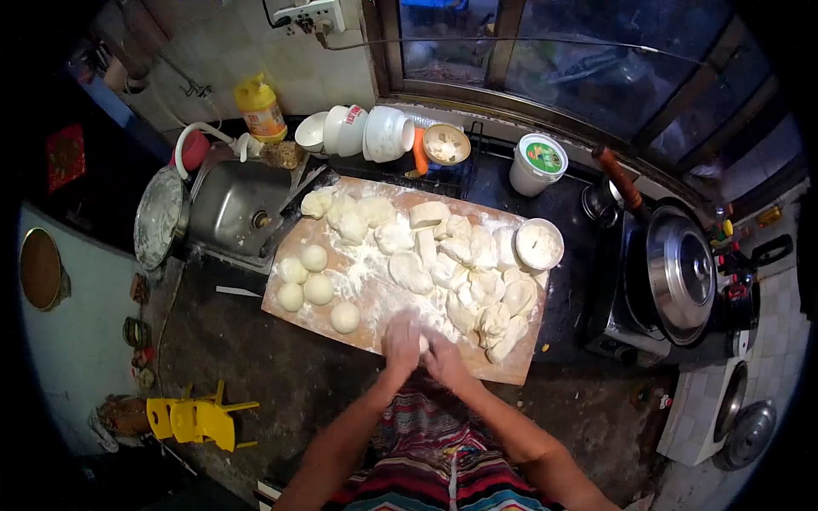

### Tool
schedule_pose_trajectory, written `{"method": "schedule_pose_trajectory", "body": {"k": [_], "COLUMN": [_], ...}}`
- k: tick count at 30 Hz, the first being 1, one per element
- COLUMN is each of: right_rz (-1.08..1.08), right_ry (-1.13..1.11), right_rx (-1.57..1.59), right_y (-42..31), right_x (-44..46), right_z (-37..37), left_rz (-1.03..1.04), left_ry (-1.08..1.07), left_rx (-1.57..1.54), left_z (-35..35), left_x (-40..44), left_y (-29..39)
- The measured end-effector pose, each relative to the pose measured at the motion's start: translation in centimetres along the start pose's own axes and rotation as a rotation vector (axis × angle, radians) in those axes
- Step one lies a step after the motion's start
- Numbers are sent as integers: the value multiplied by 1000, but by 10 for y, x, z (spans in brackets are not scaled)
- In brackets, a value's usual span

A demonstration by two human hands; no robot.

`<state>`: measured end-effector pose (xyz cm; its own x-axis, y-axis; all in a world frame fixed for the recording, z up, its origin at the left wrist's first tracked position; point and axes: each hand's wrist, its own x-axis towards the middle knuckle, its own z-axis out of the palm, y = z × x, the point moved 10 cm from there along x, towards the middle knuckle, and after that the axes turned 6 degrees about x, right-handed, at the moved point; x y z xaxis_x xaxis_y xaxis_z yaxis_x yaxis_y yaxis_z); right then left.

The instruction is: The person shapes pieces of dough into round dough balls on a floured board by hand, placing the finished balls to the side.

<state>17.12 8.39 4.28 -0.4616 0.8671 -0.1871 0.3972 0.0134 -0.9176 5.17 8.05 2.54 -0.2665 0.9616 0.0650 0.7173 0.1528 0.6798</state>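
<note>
At the front edge of a floured wooden board [375, 324], both my hands close around a small piece of dough [423, 343]. My left hand [400, 345] is curled against its left side and looks smeared by motion. My right hand [444, 358] presses it from the right; most of the piece is hidden between them. Several smooth round dough balls [319, 289] sit on the board's left part. Many rough, floury dough pieces [460, 315] cover its right side and back. A bowl of flour [539, 244] rests at the right corner.
A metal sink [234, 209] lies left of the board, with stacked white bowls [345, 130] behind. Further right are a white tub [538, 164] and a lidded pot [679, 264] on a stove. Yellow chairs [204, 422] stand on the floor at left.
</note>
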Motion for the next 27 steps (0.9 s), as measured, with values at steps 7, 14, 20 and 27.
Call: {"method": "schedule_pose_trajectory", "body": {"k": [7,14,20,27], "right_rz": [144,134,-317,184], "right_ry": [50,44,16,50], "right_rx": [-10,110,-107,24], "right_y": [4,2,-8,14], "right_x": [-1,13,-36,17], "right_z": [4,-1,18,0], "left_rz": [-55,71,-161,-22], "left_ry": [326,118,253,370], "left_rx": [287,271,124,341], "left_z": [-18,1,-8,-20], "left_x": [20,17,-45,44], "left_y": [-11,-2,0,-11]}}
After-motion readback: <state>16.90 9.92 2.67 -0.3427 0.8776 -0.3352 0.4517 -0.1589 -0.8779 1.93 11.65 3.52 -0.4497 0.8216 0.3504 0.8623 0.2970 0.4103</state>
